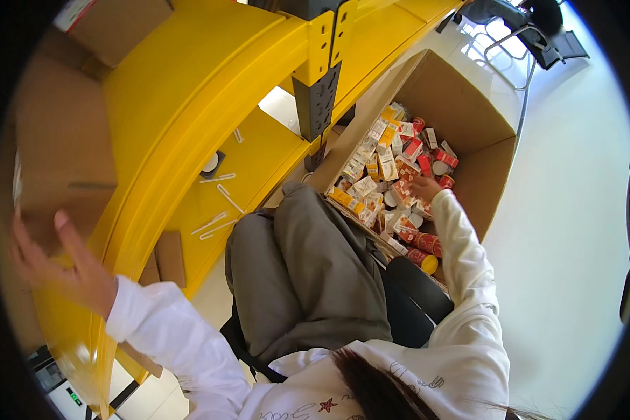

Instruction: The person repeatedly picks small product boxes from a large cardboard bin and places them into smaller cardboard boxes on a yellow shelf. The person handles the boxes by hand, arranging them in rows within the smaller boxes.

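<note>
On the left, my left hand (66, 269) is raised with its fingers apart beside a brown cardboard box (63, 154) on the yellow shelf. The fingertips are close to the box's lower edge; whether they touch it I cannot tell. My right hand (427, 187) reaches into a large open carton (462, 91) at the right. Its fingers stretch over a red-and-white small box (402, 193), and no firm hold shows. Around it lie many small boxes, among them a yellow-and-white one (388, 164), and red cylindrical tins (427, 243), one with a yellow end.
A black perforated post (315, 105) of the yellow shelving (189, 91) stands between shelf and carton. White looped strips (229, 198) lie on the lower shelf (259, 154). My legs (308, 273) are between the shelving and the carton. A metal-framed chair (518, 52) is at the far right.
</note>
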### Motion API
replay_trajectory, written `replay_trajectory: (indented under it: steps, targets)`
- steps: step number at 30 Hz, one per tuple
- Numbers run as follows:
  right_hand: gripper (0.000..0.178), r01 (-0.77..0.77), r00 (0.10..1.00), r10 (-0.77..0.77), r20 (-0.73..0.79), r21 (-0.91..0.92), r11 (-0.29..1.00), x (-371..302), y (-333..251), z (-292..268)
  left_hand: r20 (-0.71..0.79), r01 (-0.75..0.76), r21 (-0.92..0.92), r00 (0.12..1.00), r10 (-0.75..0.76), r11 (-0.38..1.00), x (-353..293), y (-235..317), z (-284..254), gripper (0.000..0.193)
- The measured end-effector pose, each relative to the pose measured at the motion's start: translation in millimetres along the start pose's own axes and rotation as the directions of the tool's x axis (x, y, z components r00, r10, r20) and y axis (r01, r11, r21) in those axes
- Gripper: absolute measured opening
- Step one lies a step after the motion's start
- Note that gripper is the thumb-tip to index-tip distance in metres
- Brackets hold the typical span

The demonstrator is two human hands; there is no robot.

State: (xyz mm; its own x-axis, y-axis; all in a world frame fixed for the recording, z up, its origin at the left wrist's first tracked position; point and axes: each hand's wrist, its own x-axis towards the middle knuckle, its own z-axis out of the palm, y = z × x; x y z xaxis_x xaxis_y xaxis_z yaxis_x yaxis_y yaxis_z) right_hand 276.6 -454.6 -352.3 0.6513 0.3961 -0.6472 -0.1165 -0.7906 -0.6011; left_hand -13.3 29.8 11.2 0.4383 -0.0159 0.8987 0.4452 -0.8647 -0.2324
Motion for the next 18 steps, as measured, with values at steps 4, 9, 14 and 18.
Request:
replay_trajectory:
  steps: [4, 9, 14, 18]
  targets:
    - [0.055, -0.039, 0.983, 0.12, 0.142, -0.478, 0.878, 42, 10, 79, 0.008, 0.359, -0.044, 0.933, -0.359, 0.932, -12, 26, 1, 0.045]
    - [0.063, -0.016, 0.936, 0.207, 0.283, -0.554, 0.832, 74, 15, 138, -0.079, 0.553, 0.03, 0.831, -0.55, 0.832, -22, 21, 2, 0.058]
    - [0.042, -0.197, 0.975, 0.217, 0.043, -0.273, 0.942, 118, 71, 123, -0.16, 0.575, 0.078, 0.814, -0.559, 0.814, -23, -6, 0, 0.049]
    - [0.041, -0.275, 0.868, 0.384, -0.314, 0.339, 0.9, 115, 153, 100, -0.168, 0.498, 0.129, 0.863, -0.476, 0.857, -27, -33, -3, 0.044]
